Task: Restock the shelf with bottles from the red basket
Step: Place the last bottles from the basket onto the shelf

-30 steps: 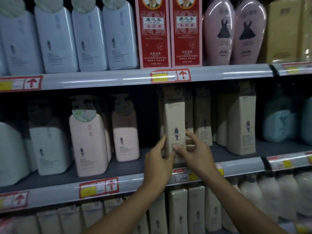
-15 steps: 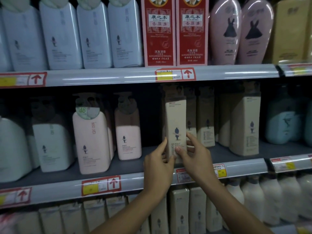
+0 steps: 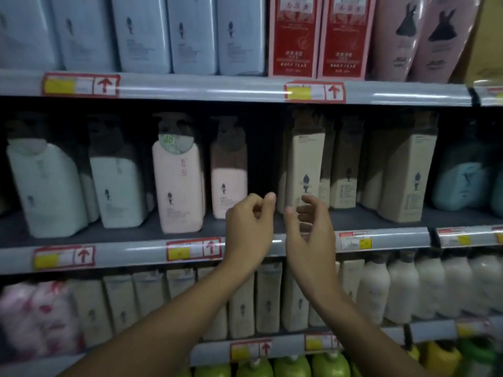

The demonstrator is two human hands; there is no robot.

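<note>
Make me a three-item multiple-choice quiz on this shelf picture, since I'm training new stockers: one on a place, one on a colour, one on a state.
1. Where does the beige bottle nearest the hands stand?
A. top shelf
B. middle shelf
C. bottom shelf

2. What colour are the two boxes on the top shelf?
A. red
B. green
C. black

3. What is the left hand doing?
A. gripping the beige bottle
B. holding nothing
C. pressing a price tag

Answers:
1 B, it stands on the middle shelf just behind the right hand.
2 A, both box fronts are red.
3 B, its fingers curl loosely with nothing in them.
</note>
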